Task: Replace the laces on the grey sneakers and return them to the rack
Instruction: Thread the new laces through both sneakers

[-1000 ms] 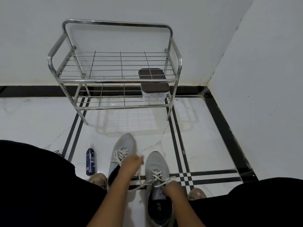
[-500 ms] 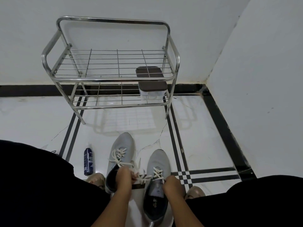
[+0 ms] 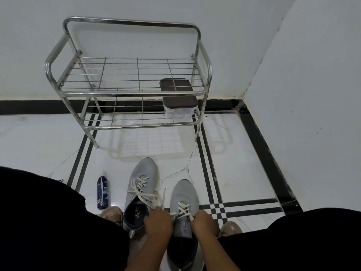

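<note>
Both grey sneakers sit on the floor at six o'clock, toes toward the rack. The right sneaker [image 3: 183, 194] is threaded with a white lace [image 3: 182, 209]; the left hand [image 3: 158, 222] and right hand [image 3: 205, 222] are each curled around one end of it, apparently drawing it tight. The left sneaker [image 3: 143, 177] at eleven o'clock of it is laced but loose, ends trailing. Tying appears left, then shelving. The rack [image 3: 129, 90] stands at twelve o'clock, a lidded box [image 3: 178, 94] on its lower shelf; a spray bottle [image 3: 102, 192] lies at nine.
</note>
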Action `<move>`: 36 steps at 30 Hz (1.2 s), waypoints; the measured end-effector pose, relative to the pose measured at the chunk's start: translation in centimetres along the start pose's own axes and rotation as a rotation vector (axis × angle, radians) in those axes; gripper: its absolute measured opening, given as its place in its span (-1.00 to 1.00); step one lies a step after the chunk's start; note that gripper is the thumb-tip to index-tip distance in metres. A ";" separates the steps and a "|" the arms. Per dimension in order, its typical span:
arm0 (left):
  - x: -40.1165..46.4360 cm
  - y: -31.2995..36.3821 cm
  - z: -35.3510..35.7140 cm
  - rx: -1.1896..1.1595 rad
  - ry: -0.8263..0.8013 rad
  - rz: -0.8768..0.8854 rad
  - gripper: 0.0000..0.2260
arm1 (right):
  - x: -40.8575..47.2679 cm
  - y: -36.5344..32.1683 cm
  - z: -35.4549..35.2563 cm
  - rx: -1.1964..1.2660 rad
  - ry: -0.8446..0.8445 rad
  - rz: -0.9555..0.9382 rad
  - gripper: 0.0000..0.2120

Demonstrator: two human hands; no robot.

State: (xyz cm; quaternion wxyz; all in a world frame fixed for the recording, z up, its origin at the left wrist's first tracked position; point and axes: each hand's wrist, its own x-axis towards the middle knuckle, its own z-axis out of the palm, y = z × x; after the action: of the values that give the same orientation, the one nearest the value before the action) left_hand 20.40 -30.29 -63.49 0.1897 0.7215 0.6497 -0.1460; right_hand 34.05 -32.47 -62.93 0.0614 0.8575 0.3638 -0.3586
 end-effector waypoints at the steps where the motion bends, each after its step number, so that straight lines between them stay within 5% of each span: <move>1: 0.0 0.1 0.1 0.018 0.024 0.000 -0.70 | 0.1 0.0 0.0 -0.004 -0.008 -0.013 -0.75; 8: 2.5 -0.4 1.2 -0.228 -0.067 0.161 -0.65 | -0.4 0.1 0.1 -0.091 -0.004 -0.159 -0.72; 11: 2.3 0.0 1.7 -0.368 -0.105 0.087 -0.78 | -0.7 0.0 0.2 -0.128 0.001 -0.208 -0.69; 13: 2.1 0.4 1.1 -0.678 -0.142 -0.031 -0.92 | -0.9 0.1 0.1 -0.152 0.037 -0.221 -0.69; 17: 2.1 1.0 -3.7 -1.151 -0.213 -0.110 -0.85 | -0.8 -0.3 -0.3 -0.114 0.135 -0.194 -0.74; 25: 3.4 -0.4 -10.6 -1.247 -0.169 -0.053 -0.54 | -1.8 -4.1 -3.3 0.374 0.213 -0.265 -0.75; 30: 2.5 0.5 -11.6 -1.329 -0.221 -0.056 -0.40 | -4.2 -7.0 -5.1 0.751 -0.217 -0.433 -0.86; 36: 2.9 0.1 -11.7 -1.327 -0.195 -0.127 -0.38 | -5.6 -6.2 -6.9 0.828 -0.335 -0.338 -0.85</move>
State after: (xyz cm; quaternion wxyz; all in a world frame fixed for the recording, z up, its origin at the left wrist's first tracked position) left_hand 20.38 -22.35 -54.49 0.6417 0.3957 0.6229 0.2089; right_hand 31.18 -28.65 -53.23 -0.2869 0.6691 0.3098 -0.6116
